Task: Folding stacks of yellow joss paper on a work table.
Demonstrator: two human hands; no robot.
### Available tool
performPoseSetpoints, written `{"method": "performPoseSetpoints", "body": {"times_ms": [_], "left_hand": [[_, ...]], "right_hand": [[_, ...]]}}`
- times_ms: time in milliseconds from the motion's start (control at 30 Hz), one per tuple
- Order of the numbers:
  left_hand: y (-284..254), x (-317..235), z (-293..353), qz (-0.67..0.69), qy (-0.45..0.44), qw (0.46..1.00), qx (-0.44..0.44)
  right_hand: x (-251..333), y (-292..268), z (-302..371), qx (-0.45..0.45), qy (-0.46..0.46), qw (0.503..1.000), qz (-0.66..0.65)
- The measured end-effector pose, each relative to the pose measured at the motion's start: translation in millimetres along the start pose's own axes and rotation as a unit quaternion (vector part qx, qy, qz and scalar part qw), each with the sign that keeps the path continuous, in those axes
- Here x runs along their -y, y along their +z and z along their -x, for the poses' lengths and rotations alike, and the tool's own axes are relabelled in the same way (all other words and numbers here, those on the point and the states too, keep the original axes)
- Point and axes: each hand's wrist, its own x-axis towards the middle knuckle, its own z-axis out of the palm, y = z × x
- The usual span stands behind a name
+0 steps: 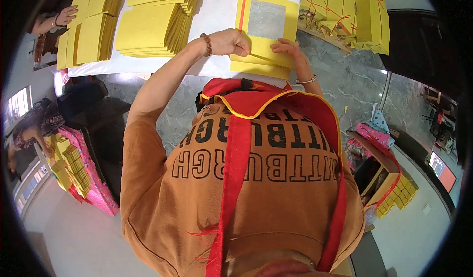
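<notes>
On the white-covered table in front of me lies yellow joss paper (291,20) with a silvery square and a red stripe along its left side. My left hand (227,42), with a brown bead bracelet on its wrist, is closed in a pinch on the near edge of this paper. A yellow flap (261,68) shows just below that edge. Over the right part of the sheet is my right hand (291,53), its fingers stretched out and apart, touching the paper near its right edge. A light bangle circles that wrist.
Stacks of folded yellow paper (148,29) cover the table's left part. At the far left another person's hand (65,16) touches a stack. Bundles tied with red string (340,11) stand to the right. A pink-covered box (93,173) holds yellow bundles beside another person.
</notes>
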Motion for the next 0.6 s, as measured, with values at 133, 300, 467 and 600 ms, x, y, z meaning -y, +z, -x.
{"method": "performPoseSetpoints", "body": {"times_ms": [133,300,467,600], "left_hand": [[-4,-1,-2,0.010,-0.014,1.000,0.019],[-4,4,-2,0.010,-0.014,0.999,0.029],[-3,11,2,0.047,0.003,0.999,0.012],[-6,4,5,0.034,-0.004,0.999,0.010]], "right_hand": [[-6,-3,0,0.017,-0.003,1.000,-0.009],[-8,-12,-1,0.072,-0.020,0.997,0.016],[18,-10,3,0.072,0.023,0.997,-0.015],[12,-12,1,0.108,-0.013,0.988,0.105]]}}
